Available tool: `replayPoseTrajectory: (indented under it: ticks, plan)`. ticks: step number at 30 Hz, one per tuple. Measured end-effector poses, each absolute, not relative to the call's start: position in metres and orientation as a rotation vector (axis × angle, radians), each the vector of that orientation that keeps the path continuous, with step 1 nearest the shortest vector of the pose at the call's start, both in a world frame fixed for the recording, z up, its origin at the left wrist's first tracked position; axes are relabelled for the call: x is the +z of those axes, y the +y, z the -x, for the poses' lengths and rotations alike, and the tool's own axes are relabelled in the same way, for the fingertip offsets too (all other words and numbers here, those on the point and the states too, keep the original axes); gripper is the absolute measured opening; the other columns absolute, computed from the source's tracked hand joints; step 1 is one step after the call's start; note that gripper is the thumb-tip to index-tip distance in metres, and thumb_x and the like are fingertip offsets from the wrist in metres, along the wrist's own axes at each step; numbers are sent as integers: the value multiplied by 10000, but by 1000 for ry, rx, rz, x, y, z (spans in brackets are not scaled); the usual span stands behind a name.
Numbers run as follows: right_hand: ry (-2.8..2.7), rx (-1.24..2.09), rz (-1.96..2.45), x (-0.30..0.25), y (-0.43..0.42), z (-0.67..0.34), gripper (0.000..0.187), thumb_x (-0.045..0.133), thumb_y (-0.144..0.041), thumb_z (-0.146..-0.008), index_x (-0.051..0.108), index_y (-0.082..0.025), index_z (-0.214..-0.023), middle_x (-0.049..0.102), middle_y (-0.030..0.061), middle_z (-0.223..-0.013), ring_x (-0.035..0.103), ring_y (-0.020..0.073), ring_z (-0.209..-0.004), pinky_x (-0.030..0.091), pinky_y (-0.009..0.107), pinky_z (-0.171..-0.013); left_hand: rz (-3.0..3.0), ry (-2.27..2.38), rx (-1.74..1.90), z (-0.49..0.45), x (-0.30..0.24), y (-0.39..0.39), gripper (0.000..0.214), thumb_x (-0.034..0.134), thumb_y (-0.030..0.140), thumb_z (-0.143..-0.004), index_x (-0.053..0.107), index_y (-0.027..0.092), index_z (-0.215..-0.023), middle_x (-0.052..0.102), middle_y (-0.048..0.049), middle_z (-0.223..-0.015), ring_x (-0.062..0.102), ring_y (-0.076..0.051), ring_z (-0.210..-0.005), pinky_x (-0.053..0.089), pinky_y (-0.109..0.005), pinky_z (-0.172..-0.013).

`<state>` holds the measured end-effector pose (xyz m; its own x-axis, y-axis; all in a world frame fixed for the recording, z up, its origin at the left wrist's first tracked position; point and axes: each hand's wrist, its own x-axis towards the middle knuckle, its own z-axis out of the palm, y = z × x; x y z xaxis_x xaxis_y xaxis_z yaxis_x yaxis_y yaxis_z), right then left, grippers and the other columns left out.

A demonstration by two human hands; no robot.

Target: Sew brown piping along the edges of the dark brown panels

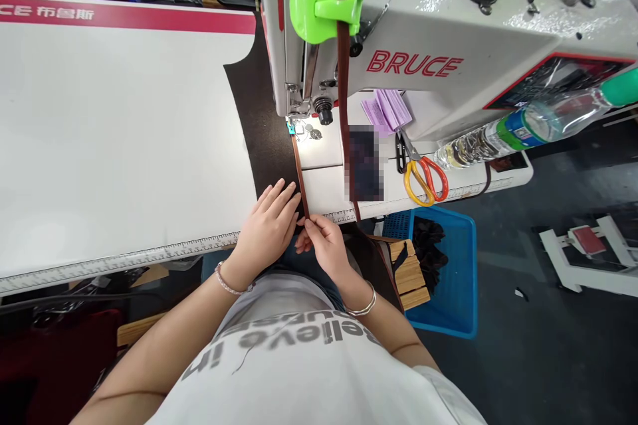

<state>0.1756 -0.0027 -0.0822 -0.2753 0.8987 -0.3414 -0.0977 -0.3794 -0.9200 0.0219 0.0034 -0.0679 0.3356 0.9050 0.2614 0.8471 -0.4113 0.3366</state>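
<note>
My left hand [272,222] lies flat on a dark leather panel [262,126], with its fingertips next to a narrow brown leather strip [299,176]. That strip runs up to the presser foot [294,126] of a white BRUCE sewing machine [413,63]. My right hand [323,246] pinches the strip's lower end between thumb and fingers, close to the machine bed's front edge. A longer brown strap [343,60] hangs down in front of the machine head, held by a green clip [319,3]. Its lower part is hidden behind a pixelated patch.
Orange-and-yellow scissors [423,179], purple paper slips [383,113] and a plastic bottle [498,136] lie on or by the machine. A wide white table [124,146] with a ruler edge extends left. Below right stands a blue crate [448,272] holding dark pieces, with wooden slats [409,275] beside it.
</note>
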Motion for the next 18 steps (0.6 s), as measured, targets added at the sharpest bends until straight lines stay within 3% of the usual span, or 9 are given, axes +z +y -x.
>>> replayPoseTrajectory:
  ticks: [18]
  plan:
    - [-1101,1733,1238,-82,-4,-175,350,541,-530,-890,624,-190,-883,646,-15,-579,604,117,-461,441,216,-464,-2451,1623,577,-21,-66,5,427,374,206,-967,512,86,-1354,491,-158,-1454,348,-317,-1423,343,-533,-1157]
